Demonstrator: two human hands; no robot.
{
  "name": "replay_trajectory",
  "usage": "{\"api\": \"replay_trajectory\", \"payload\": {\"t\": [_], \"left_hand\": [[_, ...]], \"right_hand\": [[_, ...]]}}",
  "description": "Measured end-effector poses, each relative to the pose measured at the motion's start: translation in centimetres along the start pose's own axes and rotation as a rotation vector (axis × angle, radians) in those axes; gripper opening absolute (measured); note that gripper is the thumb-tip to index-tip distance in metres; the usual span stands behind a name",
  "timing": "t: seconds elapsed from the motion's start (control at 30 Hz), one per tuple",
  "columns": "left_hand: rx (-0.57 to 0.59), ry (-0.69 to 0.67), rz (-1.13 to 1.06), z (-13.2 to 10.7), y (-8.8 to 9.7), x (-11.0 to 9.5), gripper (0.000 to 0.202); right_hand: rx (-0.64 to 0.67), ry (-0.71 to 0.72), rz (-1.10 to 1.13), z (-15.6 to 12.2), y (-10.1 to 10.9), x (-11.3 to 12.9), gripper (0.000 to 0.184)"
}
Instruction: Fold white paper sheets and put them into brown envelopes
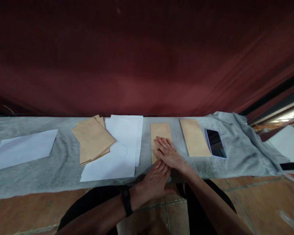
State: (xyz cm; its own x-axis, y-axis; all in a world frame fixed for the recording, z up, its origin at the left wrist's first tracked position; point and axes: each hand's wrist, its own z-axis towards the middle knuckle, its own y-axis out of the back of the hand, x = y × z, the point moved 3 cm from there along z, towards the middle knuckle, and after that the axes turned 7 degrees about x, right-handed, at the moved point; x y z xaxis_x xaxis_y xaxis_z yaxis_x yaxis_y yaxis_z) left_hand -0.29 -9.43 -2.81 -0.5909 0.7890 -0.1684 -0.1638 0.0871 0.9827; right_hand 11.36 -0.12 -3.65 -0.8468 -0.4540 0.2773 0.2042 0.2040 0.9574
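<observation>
A tan envelope [159, 130] lies lengthwise on the grey cloth [51, 166] in front of me. My right hand [168, 151] rests flat on its near half, fingers stretched out and together. My left hand [155, 181] lies just below it at the envelope's near end, fingers extended, their tips tucked under the right palm. A black band sits on my left wrist. Neither hand grips anything.
A second tan envelope [194, 137] and a dark phone [215, 143] lie to the right. To the left are white sheets [120, 147], a stack of tan envelopes [91, 140] and another white sheet [22, 148]. A red curtain hangs behind; tiled floor lies below.
</observation>
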Motion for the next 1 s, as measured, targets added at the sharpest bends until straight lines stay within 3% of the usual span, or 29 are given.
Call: {"api": "replay_trajectory", "payload": {"t": [0.1, 0.3, 0.5, 0.83, 1.0], "left_hand": [[0.009, 0.004, -0.018, 0.2, -0.2, 0.1, 0.093], [0.053, -0.03, -0.003, 0.1, 0.0, 0.3, 0.091], [0.072, -0.029, -0.013, -0.4, 0.0, 0.4, 0.092], [-0.045, -0.002, 0.054, -1.0, 1.0, 0.1, 0.065], [-0.075, 0.081, 0.104, -1.6, 0.7, 0.0, 0.07]], "right_hand": [[-0.002, 0.009, -0.006, 0.0, 0.0, 0.0, 0.057], [-0.119, -0.137, -0.068, 0.3, -0.3, -1.6, 0.057], [-0.176, -0.185, -0.09, 0.1, -0.5, -2.1, 0.059], [-0.263, -0.233, -0.119, -1.6, -0.8, -1.7, 0.063], [-0.281, -0.266, -0.148, -2.5, -1.2, -1.4, 0.064]]}}
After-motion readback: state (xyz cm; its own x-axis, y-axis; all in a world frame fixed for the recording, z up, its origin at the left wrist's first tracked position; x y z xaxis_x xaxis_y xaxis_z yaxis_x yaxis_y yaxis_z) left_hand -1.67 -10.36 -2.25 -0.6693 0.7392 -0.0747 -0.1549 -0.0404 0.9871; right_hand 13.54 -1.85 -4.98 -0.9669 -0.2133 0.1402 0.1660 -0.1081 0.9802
